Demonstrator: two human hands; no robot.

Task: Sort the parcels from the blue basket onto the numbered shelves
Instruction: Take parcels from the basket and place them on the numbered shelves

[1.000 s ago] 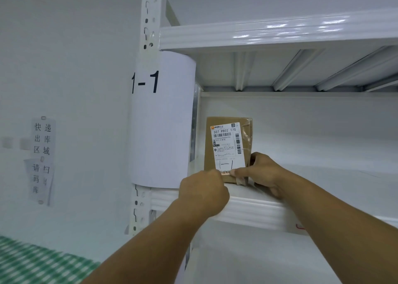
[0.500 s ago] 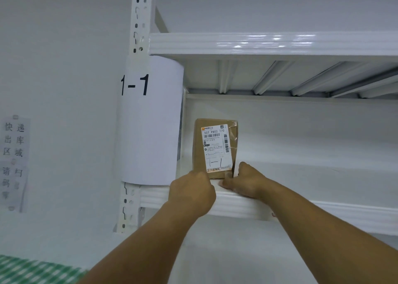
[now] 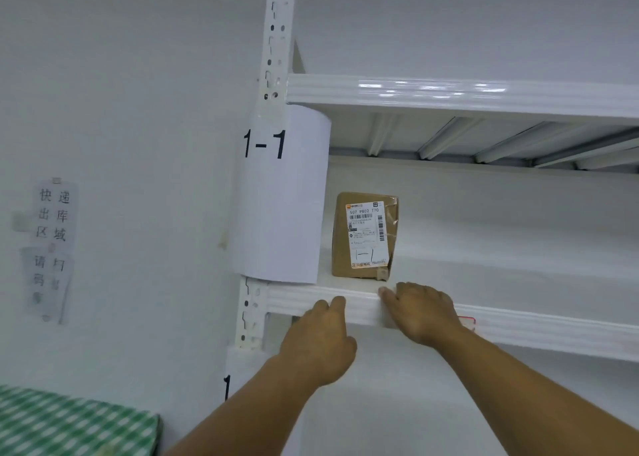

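A brown parcel [image 3: 363, 236] with a white shipping label marked "1-1" by hand stands upright at the left end of a white shelf [image 3: 518, 320]. A curved paper sign [image 3: 280, 192] reading "1-1" wraps the shelf post beside it. My left hand [image 3: 320, 341] is below the shelf's front rail, fingers loosely curled, holding nothing. My right hand [image 3: 420, 312] lies over the front rail just below the parcel, apart from it and holding nothing. The blue basket is out of view.
A higher shelf [image 3: 449, 94] overhangs the parcel. The white slotted post [image 3: 275, 33] rises at the left. Paper notices [image 3: 52, 244] hang on the wall at left. A green checked cloth [image 3: 69, 424] covers a surface at the bottom left.
Both hands have let go of the parcel and drawn back from it to the shelf's front rail. The parcel stays upright on the shelf.
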